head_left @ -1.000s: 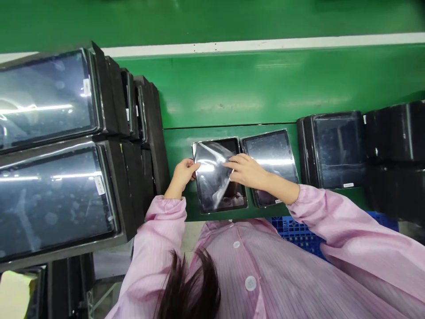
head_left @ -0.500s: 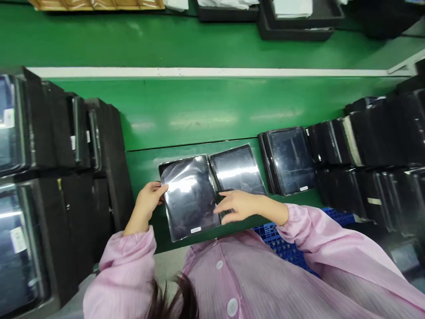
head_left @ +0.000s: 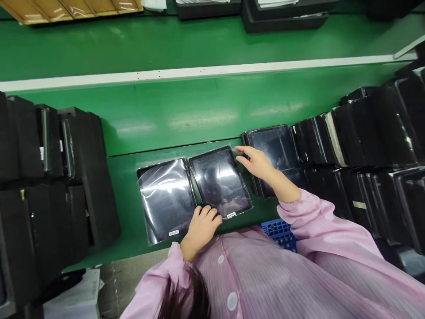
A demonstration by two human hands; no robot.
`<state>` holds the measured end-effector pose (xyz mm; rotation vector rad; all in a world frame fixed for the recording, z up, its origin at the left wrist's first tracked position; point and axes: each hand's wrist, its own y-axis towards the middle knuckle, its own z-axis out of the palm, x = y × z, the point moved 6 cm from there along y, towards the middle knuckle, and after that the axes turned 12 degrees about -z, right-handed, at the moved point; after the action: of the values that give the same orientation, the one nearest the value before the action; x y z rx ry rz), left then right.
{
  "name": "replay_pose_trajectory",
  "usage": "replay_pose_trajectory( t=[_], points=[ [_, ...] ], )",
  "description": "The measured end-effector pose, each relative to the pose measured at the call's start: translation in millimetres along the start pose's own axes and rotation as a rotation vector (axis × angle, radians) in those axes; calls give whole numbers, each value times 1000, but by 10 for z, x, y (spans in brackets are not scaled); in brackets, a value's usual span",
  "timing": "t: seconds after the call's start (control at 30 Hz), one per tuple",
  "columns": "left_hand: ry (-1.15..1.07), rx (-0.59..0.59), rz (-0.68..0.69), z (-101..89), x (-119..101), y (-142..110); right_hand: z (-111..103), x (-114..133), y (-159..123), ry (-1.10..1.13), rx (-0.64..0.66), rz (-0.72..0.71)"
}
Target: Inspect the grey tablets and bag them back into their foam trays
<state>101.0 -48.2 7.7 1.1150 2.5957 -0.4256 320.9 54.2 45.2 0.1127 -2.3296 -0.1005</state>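
Two flat, black, tablet-like panels in clear film lie side by side on the green table. The left panel (head_left: 166,199) has a small white label at its lower edge. Beside it, slightly tilted, is the right panel (head_left: 221,179), also labelled at its near edge. My left hand (head_left: 203,227) has its fingers bent over the near left corner of the right panel; its thumb is hidden. Off that panel's upper right corner is my right hand (head_left: 257,164), fingers apart and holding nothing visible. Partly behind my right arm sits a small stack of similar panels (head_left: 274,144).
Rows of black foam blocks and panels stand upright at the left (head_left: 96,177) and right (head_left: 368,137). A white rail (head_left: 186,73) crosses the green table (head_left: 159,104). Black trays (head_left: 282,24) with white papers and a yellow-brown tray (head_left: 73,9) are at the back. A blue crate (head_left: 279,232) shows below.
My left hand has left the left panel's outer edge and moved right to the right panel's near corner. My right hand has moved up and right, away from between the panels. The view has shifted.
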Motion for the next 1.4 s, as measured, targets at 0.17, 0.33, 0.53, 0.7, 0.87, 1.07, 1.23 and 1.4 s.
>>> replay_pose_trajectory(
  t=[0.17,0.33,0.53,0.7,0.87,1.07,1.23,1.4],
  points=[
    [-448,-241,-422,-248,557,104,-159,-78,-490,284,-152,177],
    [-912,-723,-950,-621,1295,-87,100,-152,-967,587,-158,458],
    [-1280,-655,-876,-519,1031,-222,503,-113,-901,822,-110,590],
    [-599,-129,-361,-192,328,-167,485,-90,-445,345,83,447],
    [-239,-59,-123,-45,181,-220,635,587,-587,137,355,-10],
    [-257,42,-184,-7,218,-232,668,1252,-1211,80,444,-725],
    [-441,166,-338,-60,180,-238,431,527,-853,-98,-149,-61],
    [-426,31,-552,-289,392,-347,677,-49,-799,-207,-170,266]
  ],
)
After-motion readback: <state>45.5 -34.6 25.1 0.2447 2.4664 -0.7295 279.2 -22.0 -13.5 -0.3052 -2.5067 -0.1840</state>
